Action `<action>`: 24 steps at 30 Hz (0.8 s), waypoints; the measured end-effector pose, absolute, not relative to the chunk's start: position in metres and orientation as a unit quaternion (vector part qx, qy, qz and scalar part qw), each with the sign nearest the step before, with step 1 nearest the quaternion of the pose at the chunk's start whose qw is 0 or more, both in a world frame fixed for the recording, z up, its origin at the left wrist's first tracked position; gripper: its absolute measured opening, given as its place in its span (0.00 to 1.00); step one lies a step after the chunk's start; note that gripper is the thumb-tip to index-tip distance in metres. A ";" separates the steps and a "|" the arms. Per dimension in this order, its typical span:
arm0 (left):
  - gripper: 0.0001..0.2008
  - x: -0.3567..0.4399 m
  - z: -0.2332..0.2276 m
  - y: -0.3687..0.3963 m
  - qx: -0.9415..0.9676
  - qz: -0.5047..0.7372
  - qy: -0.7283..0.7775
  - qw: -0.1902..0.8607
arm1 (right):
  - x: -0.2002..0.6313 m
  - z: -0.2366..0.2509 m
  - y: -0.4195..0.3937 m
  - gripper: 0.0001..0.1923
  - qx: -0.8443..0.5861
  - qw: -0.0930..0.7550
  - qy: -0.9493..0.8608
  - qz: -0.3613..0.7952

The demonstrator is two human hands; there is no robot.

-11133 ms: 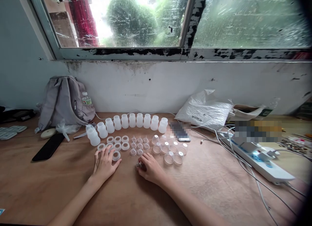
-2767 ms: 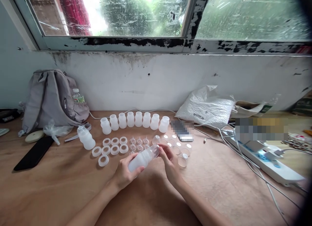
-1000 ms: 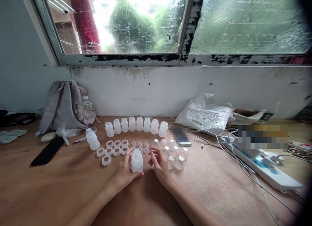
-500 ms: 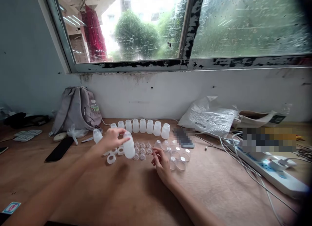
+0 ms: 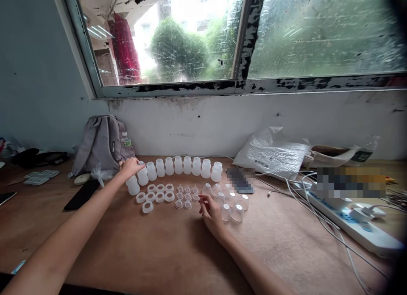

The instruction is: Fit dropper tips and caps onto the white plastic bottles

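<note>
My left hand point(image 5: 129, 167) reaches to the left end of a row of white plastic bottles point(image 5: 182, 165) and grips the top of a capped bottle point(image 5: 143, 176) standing on the wooden table point(image 5: 152, 252). Another capped bottle point(image 5: 132, 186) stands just in front of that hand. My right hand point(image 5: 211, 211) rests on the table with its fingers loosely apart and nothing in them. Its fingertips are beside the small clear nipples point(image 5: 185, 196) and the clear dome caps point(image 5: 231, 202). White screw rings point(image 5: 155, 193) lie between my two hands.
A grey backpack point(image 5: 100, 143) with a water bottle point(image 5: 126, 139) leans on the wall at the left, with a black phone point(image 5: 82, 194) in front of it. A white plastic bag point(image 5: 270, 151), a power strip point(image 5: 352, 222) and cables point(image 5: 295, 189) lie at the right.
My left hand has carried the capped bottle from the middle of the table to the left end of the row and stood it there. My right hand has stayed by the clear caps.
</note>
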State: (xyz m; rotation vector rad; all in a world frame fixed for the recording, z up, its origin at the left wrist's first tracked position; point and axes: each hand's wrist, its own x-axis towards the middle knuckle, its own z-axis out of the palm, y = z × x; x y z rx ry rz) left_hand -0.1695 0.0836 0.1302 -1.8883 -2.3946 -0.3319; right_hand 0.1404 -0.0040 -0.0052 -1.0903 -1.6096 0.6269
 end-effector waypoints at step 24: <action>0.20 -0.182 0.120 0.080 -0.607 -0.077 -0.790 0.040 | 0.139 -0.015 0.001 0.11 -0.469 0.484 -0.706 0.220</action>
